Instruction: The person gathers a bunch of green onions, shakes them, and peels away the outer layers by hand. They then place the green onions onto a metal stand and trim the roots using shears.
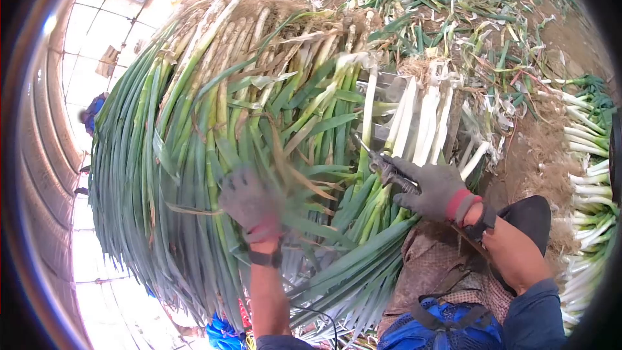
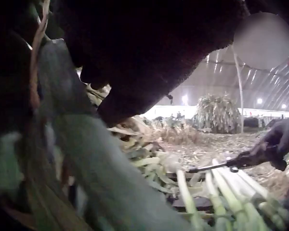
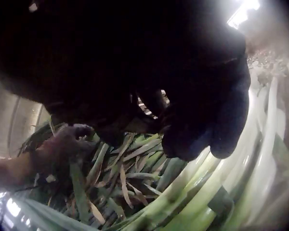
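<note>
My gloved right hand (image 1: 434, 188) grips a dark blow gun (image 1: 396, 174) with a thin metal nozzle pointing left, over a bundle of long green onions. White stalks (image 1: 424, 120) of that bundle lie just beyond it, and their green leaves trail toward my lap. In the left wrist view the blow gun (image 2: 245, 160) shows from the side, above the stalks. My gloved left hand (image 1: 249, 201), blurred, is over the leaves of a big heap of unpeeled green onions (image 1: 214, 91). A broad leaf (image 2: 96, 144) passes close by it; I cannot tell whether its fingers hold any leaf.
Peeled scraps (image 1: 453, 6) litter the ground ahead. A row of white-stemmed green onions (image 1: 586, 133) lies at the far right. Part of a metal rack (image 1: 385, 97) shows behind the stalks. A blue bag (image 1: 440, 327) sits at my lap, and a thin black cord (image 1: 327, 316) curves left of it.
</note>
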Tool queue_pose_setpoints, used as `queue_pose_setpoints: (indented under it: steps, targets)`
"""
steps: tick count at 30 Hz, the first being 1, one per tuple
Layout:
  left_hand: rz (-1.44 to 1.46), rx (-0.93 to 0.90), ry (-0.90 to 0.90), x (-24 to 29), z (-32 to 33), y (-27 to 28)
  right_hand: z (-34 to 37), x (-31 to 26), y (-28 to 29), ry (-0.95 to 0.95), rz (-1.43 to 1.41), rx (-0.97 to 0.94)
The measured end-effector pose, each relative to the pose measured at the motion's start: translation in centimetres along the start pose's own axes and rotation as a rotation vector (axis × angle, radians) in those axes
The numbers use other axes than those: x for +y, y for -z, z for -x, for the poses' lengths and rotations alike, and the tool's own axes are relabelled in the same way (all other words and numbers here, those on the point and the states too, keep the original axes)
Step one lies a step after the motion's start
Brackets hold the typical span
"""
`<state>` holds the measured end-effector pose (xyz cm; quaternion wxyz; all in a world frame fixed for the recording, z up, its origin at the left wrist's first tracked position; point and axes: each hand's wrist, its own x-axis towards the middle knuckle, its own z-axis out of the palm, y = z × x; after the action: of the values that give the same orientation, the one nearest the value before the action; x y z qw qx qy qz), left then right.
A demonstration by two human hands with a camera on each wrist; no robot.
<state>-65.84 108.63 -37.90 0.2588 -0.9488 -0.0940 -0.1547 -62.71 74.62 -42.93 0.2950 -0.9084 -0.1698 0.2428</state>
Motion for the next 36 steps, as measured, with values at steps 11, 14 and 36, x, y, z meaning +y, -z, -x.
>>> queue_pose_setpoints:
  steps: [11,14,36]
  targets:
    - [0.397,-0.37,0.057,9.2,6.2,-8.4,0.3,1.0,-0.6,-0.019,-0.063,0.041]
    - [0.427,-0.356,0.108,8.1,6.8,-8.6,0.6,1.6,-0.8,-0.003,-0.055,0.017]
    - [0.333,-0.366,-0.24,3.0,11.5,-10.6,0.9,3.2,-0.3,0.041,-0.133,0.047]
